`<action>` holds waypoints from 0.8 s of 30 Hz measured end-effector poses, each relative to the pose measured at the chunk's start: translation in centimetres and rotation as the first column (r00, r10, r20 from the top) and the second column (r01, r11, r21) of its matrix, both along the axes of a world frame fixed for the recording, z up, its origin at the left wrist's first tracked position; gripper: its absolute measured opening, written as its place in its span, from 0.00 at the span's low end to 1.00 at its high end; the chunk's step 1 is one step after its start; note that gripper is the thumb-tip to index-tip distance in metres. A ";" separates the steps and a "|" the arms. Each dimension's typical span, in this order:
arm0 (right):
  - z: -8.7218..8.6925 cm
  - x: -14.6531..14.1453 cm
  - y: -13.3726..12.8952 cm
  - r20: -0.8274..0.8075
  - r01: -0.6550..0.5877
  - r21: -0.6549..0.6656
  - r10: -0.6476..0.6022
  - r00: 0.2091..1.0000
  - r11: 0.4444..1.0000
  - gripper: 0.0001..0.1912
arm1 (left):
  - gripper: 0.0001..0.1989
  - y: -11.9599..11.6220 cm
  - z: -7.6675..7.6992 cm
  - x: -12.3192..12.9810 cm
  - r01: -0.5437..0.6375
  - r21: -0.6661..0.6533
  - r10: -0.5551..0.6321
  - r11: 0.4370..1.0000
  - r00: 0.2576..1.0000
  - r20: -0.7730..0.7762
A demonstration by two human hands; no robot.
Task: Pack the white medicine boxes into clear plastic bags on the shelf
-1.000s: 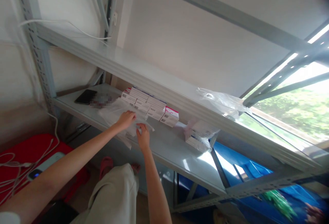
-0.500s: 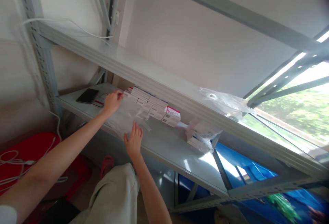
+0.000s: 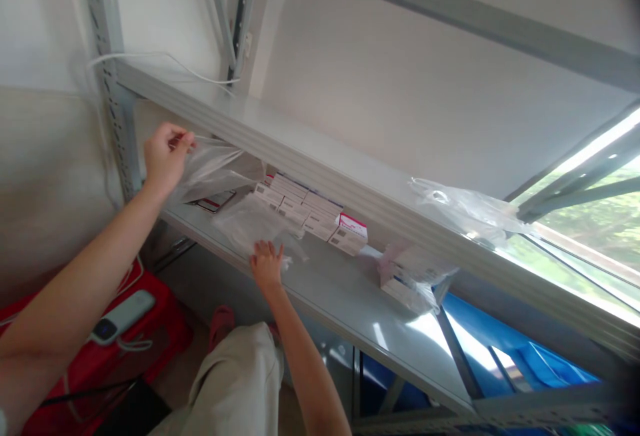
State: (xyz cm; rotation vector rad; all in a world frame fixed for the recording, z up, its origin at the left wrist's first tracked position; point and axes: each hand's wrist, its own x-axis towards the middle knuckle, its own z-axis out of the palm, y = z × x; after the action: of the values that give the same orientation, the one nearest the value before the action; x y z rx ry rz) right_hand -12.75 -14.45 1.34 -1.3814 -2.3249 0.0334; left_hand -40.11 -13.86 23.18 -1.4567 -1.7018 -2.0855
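The left hand [image 3: 169, 159] pinches the lifted bag [image 3: 217, 164] between thumb and fingers, close to its upper edge, and the clear plastic hangs from there above the left end of the lower shelf [image 3: 350, 303]. The right hand [image 3: 267, 263] is not closed: its fingers are spread on the near edge of the flat bag [image 3: 250, 219], which lies on the same shelf and seems to be a separate one. Both bags look very light, thin and limp; I judge that they are slippery, cling to themselves easily and can tear. The best hold is probably a small pinch at the rim, with one layer apart from the other. Behind the flat bag stand the white boxes [image 3: 310, 216], in close rows. Farther right is a bagged pack [image 3: 407, 283], and on the upper shelf [image 3: 320, 133] lies another crumpled bag [image 3: 460, 208].
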 end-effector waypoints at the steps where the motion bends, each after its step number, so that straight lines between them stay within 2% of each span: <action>1: -0.1 -0.1 0.2 0.000 -0.010 -0.010 0.010 1.000 1.000 0.20 | 0.06 -0.3 0.0 -0.3 -0.009 -0.003 0.009 1.000 1.000 -0.002; 6: 0.3 -0.4 1.0 -0.057 -0.036 -0.010 0.036 0.998 0.999 0.21 | 0.06 -0.8 -0.9 -1.6 -0.031 -0.048 0.030 0.998 0.999 -0.022; 8: 0.7 -0.2 1.5 -0.054 -0.090 -0.008 0.089 0.995 0.996 0.22 | 0.06 -0.9 -1.4 -1.9 -0.017 -0.068 0.015 0.998 0.999 -0.033; 13: 1.7 0.8 3.6 0.105 -0.290 -0.023 0.291 0.951 0.957 0.24 | 0.04 -1.0 -2.4 -2.4 0.002 -0.082 -0.005 0.997 0.999 -0.045; 17: 2.3 1.7 5.2 0.195 -0.382 -0.019 0.379 0.905 0.924 0.29 | 0.04 -1.2 -2.8 -2.7 0.009 -0.105 -0.015 0.994 0.998 -0.063; 20: 2.8 1.9 5.8 0.197 -0.359 -0.006 0.353 0.915 0.933 0.29 | 0.04 -1.4 -3.1 -2.8 0.032 -0.116 -0.040 0.993 0.997 -0.072; 24: 3.1 1.2 5.8 0.229 -0.226 -0.052 0.232 0.945 0.973 0.26 | 0.05 -1.7 -3.3 -2.6 0.059 -0.174 -0.067 0.983 0.997 -0.043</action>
State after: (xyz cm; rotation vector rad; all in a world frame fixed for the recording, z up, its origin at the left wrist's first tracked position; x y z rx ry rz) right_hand -11.56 -8.63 4.41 -1.1730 -2.6810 -0.0332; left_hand -42.76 -15.60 19.87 -1.6148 -1.8834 -1.9561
